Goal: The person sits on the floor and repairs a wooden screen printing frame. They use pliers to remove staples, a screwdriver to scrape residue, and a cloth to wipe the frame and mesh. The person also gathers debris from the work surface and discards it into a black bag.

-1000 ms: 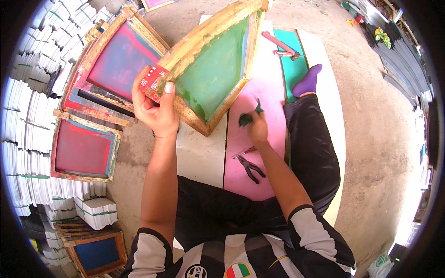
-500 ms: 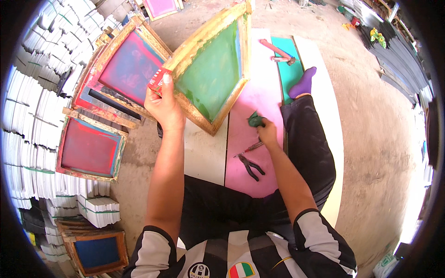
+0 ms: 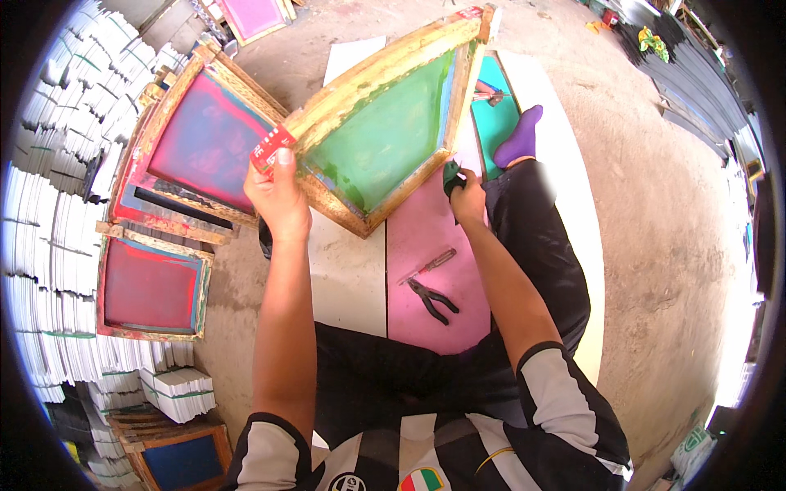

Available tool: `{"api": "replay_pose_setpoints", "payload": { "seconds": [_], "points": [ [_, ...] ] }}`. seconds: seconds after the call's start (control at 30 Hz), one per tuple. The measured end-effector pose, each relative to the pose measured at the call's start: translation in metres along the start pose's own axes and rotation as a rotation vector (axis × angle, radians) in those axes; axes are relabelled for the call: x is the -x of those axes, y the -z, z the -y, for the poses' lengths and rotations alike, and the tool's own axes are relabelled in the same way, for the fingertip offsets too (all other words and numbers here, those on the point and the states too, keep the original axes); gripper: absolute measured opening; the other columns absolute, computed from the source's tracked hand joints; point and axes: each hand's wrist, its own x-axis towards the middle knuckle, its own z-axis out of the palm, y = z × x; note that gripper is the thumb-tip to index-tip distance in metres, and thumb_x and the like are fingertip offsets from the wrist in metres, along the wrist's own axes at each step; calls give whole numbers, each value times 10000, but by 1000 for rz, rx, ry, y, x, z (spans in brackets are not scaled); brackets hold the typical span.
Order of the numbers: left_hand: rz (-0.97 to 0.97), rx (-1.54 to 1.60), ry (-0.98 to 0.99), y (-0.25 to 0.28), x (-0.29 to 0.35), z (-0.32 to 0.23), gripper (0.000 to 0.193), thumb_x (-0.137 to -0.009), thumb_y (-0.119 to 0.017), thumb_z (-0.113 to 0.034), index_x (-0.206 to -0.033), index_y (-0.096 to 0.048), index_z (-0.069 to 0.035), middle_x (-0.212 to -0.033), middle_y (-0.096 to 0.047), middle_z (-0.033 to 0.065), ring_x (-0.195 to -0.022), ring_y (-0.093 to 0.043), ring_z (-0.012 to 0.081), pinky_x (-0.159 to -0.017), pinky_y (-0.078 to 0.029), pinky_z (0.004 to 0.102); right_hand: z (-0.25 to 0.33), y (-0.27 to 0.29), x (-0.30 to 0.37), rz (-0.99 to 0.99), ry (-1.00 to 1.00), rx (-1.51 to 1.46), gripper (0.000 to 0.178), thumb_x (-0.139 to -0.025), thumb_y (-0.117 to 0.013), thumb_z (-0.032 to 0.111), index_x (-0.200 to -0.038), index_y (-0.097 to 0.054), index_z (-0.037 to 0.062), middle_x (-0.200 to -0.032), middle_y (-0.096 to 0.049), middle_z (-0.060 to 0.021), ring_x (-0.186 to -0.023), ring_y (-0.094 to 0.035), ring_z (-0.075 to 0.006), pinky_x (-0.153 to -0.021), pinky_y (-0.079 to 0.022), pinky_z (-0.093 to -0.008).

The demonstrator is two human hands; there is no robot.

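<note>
A wooden screen-printing frame [image 3: 378, 135] with green-stained mesh is tilted up over the boards in front of me. My left hand [image 3: 279, 194] grips its near left corner, thumb over a red label. Near the frame's lower right edge, my right hand [image 3: 467, 195] is closed round a crumpled dark green piece, seemingly cloth [image 3: 451, 177]. I cannot tell whether that piece touches the wood. On the pink board [image 3: 434, 315] below lie a screwdriver [image 3: 428, 266] with a clear reddish handle and black-handled pliers [image 3: 432, 301].
More screen frames [image 3: 211, 135] lean at the left before stacked white sheets [image 3: 49, 245]. A red-mesh frame [image 3: 154, 284] stands nearer. Beyond the held frame, a hammer [image 3: 490, 92] lies on a teal board [image 3: 491, 135]. My purple-socked foot [image 3: 519, 137] rests beside it. Dark strips [image 3: 679, 74] lie far right.
The held frame has shifted right relative to the boards and now partly covers the hammer. My right hand has moved forward with the green piece, up to the frame's lower right edge.
</note>
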Motion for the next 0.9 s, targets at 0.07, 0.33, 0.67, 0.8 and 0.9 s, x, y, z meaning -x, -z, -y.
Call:
{"api": "replay_pose_setpoints", "payload": {
  "seconds": [0.07,0.33,0.67,0.8,0.9],
  "points": [
    [17,-38,-26,-5,5,-5,368,-987,-661,-301,-1168,-670,19,-1126,-703,82,-1035,-635,162,-953,-467,327,-16,-28,-23,-103,176,33,430,-854,-532,60,-1265,-655,37,-1076,-682,-309,-1023,-668,-460,-904,-529,-503],
    [17,-66,-72,-15,19,-13,471,-944,-704,-387,-1149,-666,35,-1116,-692,86,-1018,-631,167,-939,-472,338,-57,-105,-43,154,305,340,325,-915,-529,134,-1183,-702,71,-1161,-657,-247,-1021,-672,-417,-912,-541,-506],
    [1,25,-42,-10,16,-11,449,-898,-771,-335,-1146,-660,22,-1086,-690,54,-988,-619,136,-935,-462,316,-6,-95,-13,-138,391,135,203,-832,-640,100,-998,-730,23,-1024,-653,-211,-1062,-590,-415,-953,-493,-484],
    [1,16,-37,-11,18,-9,499,-912,-748,-393,-1162,-648,27,-1110,-683,80,-1004,-632,170,-934,-482,348,-28,-120,2,19,751,522,157,-794,-631,100,-907,-717,33,-1035,-657,-164,-1129,-557,-382,-962,-485,-448],
    [3,9,-3,-8,24,-11,521,-897,-763,-407,-1158,-644,28,-1098,-679,75,-999,-632,170,-930,-484,345,-18,-130,56,196,944,447,188,-734,-657,135,-885,-718,39,-992,-639,-126,-1019,-586,-313,-885,-491,-451]
  ]
}}
